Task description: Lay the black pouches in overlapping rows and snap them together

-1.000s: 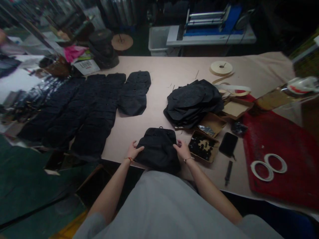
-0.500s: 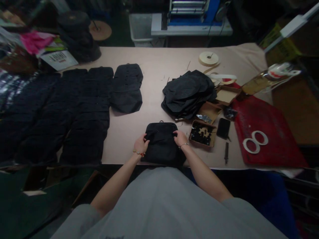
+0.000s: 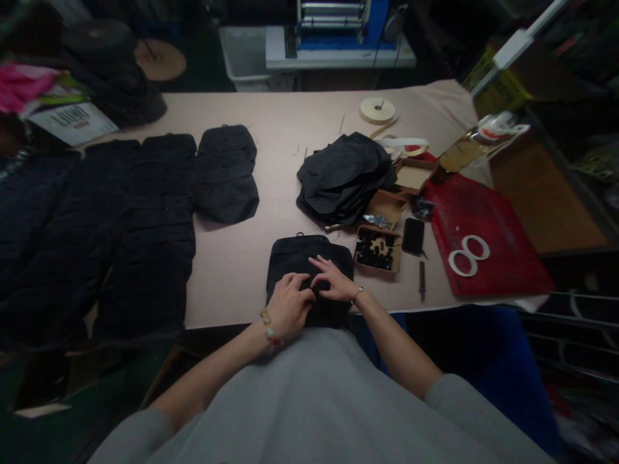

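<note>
A black fabric piece (image 3: 290, 254) with a small loop at its top edge lies at the table's front edge, right before me. My left hand (image 3: 290, 301) rests over its lower middle, fingers curled in; whatever they pinch, if anything, is too small to name. Just to the right, my right hand (image 3: 333, 278) touches the same piece with its fingers spread apart. The fingertips of both hands nearly meet. Right of the piece sits a small cardboard box (image 3: 397, 261) of black parts, with a heap of black fabric (image 3: 345, 174) behind.
Rows of black pieces (image 3: 155, 225) cover the table's left side. To the right are a black phone-like object (image 3: 413, 236), a red sheet (image 3: 488, 232) with two white rings, a bottle (image 3: 467, 151) and a tape roll (image 3: 377, 110). A blue machine (image 3: 333, 26) stands beyond.
Both hands have moved from the sides of the black piece inward to its middle. My right fingers have spread. The view has shifted, so the table's things appear further left.
</note>
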`<state>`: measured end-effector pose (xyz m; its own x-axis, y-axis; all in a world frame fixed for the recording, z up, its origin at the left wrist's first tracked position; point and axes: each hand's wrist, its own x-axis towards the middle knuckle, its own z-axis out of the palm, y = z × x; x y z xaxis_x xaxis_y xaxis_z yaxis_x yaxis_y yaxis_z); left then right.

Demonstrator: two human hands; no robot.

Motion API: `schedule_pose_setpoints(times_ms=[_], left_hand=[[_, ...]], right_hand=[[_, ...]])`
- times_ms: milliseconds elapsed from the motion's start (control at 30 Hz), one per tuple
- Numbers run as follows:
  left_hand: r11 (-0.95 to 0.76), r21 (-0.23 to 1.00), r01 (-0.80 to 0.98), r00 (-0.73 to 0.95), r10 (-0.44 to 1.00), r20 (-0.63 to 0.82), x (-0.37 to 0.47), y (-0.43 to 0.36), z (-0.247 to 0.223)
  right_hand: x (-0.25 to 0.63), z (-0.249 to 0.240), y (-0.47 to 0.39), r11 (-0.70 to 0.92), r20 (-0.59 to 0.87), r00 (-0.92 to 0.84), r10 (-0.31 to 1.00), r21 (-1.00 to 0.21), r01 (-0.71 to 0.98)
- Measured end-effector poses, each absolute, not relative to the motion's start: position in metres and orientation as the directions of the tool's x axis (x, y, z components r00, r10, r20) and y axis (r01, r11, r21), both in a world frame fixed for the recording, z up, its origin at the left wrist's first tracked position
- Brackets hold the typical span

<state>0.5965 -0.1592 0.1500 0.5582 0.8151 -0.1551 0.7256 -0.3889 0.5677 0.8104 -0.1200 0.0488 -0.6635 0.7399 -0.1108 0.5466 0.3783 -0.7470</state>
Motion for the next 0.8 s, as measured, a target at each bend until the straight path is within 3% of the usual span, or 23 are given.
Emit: schedule_pose_setpoints(times_ms=[67,167,233,300,400,467,633,733,800], left_hand=[[-0.367,0.661,0.655,0.637,0.738,-0.221,0.596,-0.159,0.163],[-0.2,0.751,0.63,0.613,0.722,-0.322,0.588,-0.142,0.154],[-0.105,0.765,0.635,0.497,0.814,-0.3,0.585,-0.119,0.126],[-0.029,0.759,0.65,0.363,0.89,-0.276,0.588,-0.094,0.087],[0.066,0.71,0.701,0.233,0.92,-0.316,0.602,-0.066,0.027],[0.137,0.666,0.733,0.135,0.931,-0.339,0.611,-0.057,-0.003],[0.251,0.617,0.746,-0.053,0.946,-0.321,0.618,-0.059,-0.03],[0.251,0.533,0.808,-0.096,0.949,-0.301,0.616,-0.063,-0.031],[0.275,0.479,0.834,-0.145,0.946,-0.291,0.618,-0.064,-0.029]], right_hand=[[0.822,0.052,-0.126,0.231,-0.203,-0.721,0.662,-0.86,0.454],[0.846,0.049,-0.142,-0.172,-0.34,-0.684,0.646,-0.937,0.303],[0.859,0.038,-0.151,-0.404,-0.443,-0.549,0.708,-0.893,0.2],[0.866,0.022,-0.153,-0.509,-0.523,-0.279,0.806,-0.851,0.126],[0.866,-0.006,-0.145,-0.526,-0.505,0.168,0.847,-0.841,0.123],[0.863,-0.021,-0.138,-0.522,-0.458,0.312,0.832,-0.837,0.162],[0.86,-0.043,-0.14,-0.544,-0.331,0.511,0.793,-0.763,0.35],[0.857,-0.049,-0.147,-0.507,-0.162,0.558,0.814,-0.667,0.546],[0.854,-0.051,-0.146,-0.486,-0.107,0.56,0.821,-0.646,0.589]])
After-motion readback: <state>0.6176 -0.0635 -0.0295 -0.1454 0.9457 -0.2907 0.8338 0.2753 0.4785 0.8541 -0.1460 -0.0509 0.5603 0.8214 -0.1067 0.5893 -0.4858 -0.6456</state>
